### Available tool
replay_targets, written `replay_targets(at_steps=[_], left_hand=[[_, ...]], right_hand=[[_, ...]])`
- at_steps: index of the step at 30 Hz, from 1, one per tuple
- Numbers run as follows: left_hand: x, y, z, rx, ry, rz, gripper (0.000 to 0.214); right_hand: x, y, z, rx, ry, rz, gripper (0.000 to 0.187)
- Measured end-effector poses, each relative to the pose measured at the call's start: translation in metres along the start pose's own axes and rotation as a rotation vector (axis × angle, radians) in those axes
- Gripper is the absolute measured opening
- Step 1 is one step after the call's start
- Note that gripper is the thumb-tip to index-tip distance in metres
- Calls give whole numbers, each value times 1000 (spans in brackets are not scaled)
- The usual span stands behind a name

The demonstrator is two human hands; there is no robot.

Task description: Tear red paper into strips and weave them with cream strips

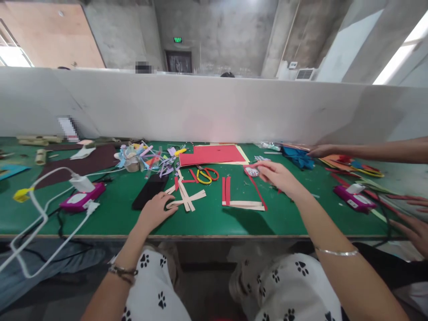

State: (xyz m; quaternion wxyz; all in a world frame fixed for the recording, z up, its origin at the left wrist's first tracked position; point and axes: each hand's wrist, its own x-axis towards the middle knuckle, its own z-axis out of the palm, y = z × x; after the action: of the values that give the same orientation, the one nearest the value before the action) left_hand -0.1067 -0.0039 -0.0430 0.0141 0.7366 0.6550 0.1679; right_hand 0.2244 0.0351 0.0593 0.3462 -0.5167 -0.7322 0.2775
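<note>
My left hand point(155, 211) lies on the green table with its fingers spread, the fingertips by the looped end of a cream paper strip point(183, 196). Several such strips cross each other there. My right hand point(272, 174) is closed at the fingertips on a small round disc point(251, 171) with a speckled face and a red edge. A red paper strip point(259, 194) runs from below the disc down to cream strips point(244, 204) lying flat. Two upright red strips point(226, 191) stand at their left end. What lies beneath my right fingers is hidden.
Scissors point(207, 175) with yellow and red handles lie near red paper sheets point(214, 154). A black phone point(150, 191) is beside my left hand. Purple power strips point(83, 198) with cables sit at both sides. Another person's hand point(323, 150) reaches in from the right.
</note>
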Motion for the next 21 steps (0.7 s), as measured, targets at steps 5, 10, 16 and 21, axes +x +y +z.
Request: replay_targets(at_steps=[5, 10, 16, 21], left_hand=[[3, 6, 1, -126, -25, -49, 18], [17, 4, -12, -476, 17, -217, 29], [45, 5, -30, -835, 56, -364, 27], [74, 12, -43, -790, 111, -366, 24]], right_hand=[[44, 20, -7, 110, 170, 104, 20], [70, 38, 7, 48, 170, 217, 21], [80, 61, 32, 12, 114, 279, 23], [87, 75, 41, -57, 96, 285, 30]])
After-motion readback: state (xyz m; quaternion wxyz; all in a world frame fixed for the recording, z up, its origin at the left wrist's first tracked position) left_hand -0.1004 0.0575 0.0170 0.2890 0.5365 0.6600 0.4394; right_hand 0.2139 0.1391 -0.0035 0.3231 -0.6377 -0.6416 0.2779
